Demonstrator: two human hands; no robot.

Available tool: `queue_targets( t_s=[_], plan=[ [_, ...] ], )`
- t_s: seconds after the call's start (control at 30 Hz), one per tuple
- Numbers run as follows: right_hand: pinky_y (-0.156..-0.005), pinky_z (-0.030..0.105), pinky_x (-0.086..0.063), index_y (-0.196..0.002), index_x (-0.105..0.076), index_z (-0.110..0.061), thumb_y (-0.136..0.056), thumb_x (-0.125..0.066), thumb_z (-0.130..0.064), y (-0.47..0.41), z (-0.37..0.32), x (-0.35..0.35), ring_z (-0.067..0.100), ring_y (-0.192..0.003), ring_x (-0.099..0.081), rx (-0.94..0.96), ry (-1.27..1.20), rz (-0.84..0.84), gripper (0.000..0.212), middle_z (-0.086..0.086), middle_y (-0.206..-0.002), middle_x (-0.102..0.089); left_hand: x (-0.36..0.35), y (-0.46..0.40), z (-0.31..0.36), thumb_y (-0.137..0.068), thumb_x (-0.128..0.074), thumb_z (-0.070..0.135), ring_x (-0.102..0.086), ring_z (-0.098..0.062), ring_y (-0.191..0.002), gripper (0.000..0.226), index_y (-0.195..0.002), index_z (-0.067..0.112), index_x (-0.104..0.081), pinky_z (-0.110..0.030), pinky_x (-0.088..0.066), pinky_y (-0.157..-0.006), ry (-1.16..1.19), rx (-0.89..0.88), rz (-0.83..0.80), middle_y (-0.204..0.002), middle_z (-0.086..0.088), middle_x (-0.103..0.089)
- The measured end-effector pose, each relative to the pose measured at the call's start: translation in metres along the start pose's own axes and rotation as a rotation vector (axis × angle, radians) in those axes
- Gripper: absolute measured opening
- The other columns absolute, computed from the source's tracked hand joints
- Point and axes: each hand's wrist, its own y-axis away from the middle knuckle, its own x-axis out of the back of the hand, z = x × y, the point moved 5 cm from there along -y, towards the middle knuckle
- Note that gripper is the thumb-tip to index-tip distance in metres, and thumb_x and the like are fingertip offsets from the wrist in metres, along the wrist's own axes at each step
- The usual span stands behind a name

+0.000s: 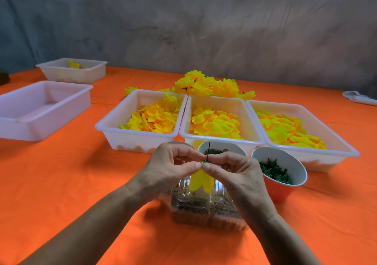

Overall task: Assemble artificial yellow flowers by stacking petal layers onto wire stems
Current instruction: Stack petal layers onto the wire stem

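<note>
An orange cloth covers the table; behind it hangs a grey, mottled backdrop; three white tubs stand side by side, the left tub, the middle tub and the right tub, each holding loose yellow petals; a heap of finished yellow flowers lies just behind them; two further white tubs stand well apart to the left, the near one and the far one with a yellow bit inside. The left hand and the right hand meet over a clear plastic box, fingertips curled and pinching a thin dark wire stem whose yellow petal layer hangs below the thumbs. A white cup is partly hidden by the right hand; a red cup of green pieces stands beside it; the box's brownish contents are hard to make out; a pale object is cut off at the right edge, a dark one at the left.
</note>
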Motion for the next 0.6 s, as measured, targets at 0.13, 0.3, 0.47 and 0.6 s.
queue_targets(
  t_s=[0.13,0.3,0.47,0.6],
  plan=[
    [-0.08,0.046,-0.051,-0.079,-0.076,-0.012,-0.071,-0.077,-0.004,0.001,0.002,0.001,0.029,-0.077,-0.066,-0.008,-0.009,0.003,0.011,0.018,-0.08,-0.072,-0.002,0.002,0.003,-0.083,-0.068,0.006,-0.065,-0.034,-0.083,0.007,-0.087,0.007,-0.074,-0.045,-0.052,-0.079,0.0,-0.047,0.039,-0.088,-0.02,-0.07],
    [-0.083,0.046,-0.054,-0.086,-0.077,-0.018,-0.078,-0.073,-0.011,0.002,0.0,0.002,0.02,-0.087,-0.069,0.007,0.142,-0.002,0.011,0.0,-0.084,-0.074,0.0,0.002,0.004,-0.076,-0.076,0.015,-0.064,-0.013,-0.069,0.002,-0.074,0.016,-0.074,-0.026,-0.051,-0.064,0.002,-0.072,0.122,-0.074,-0.006,-0.071],
    [-0.086,0.044,-0.053,-0.088,-0.077,-0.015,-0.083,-0.069,-0.012,0.001,-0.003,0.003,0.018,-0.091,-0.068,0.009,0.156,-0.039,0.011,0.001,-0.086,-0.074,0.001,0.003,0.008,-0.074,-0.077,0.019,-0.068,-0.015,-0.074,0.004,-0.072,0.019,-0.074,-0.028,-0.055,-0.07,-0.098,-0.114,0.153,-0.073,0.0,-0.071],
    [-0.083,0.04,-0.053,-0.087,-0.077,-0.011,-0.079,-0.072,-0.01,-0.001,-0.001,0.005,0.019,-0.087,-0.069,0.012,0.138,-0.051,0.009,0.003,-0.083,-0.075,0.0,0.003,0.013,-0.073,-0.078,0.013,-0.066,-0.015,-0.08,0.006,-0.075,0.019,-0.075,-0.036,-0.054,-0.078,-0.161,-0.139,0.14,-0.076,0.0,-0.071]
  ],
)
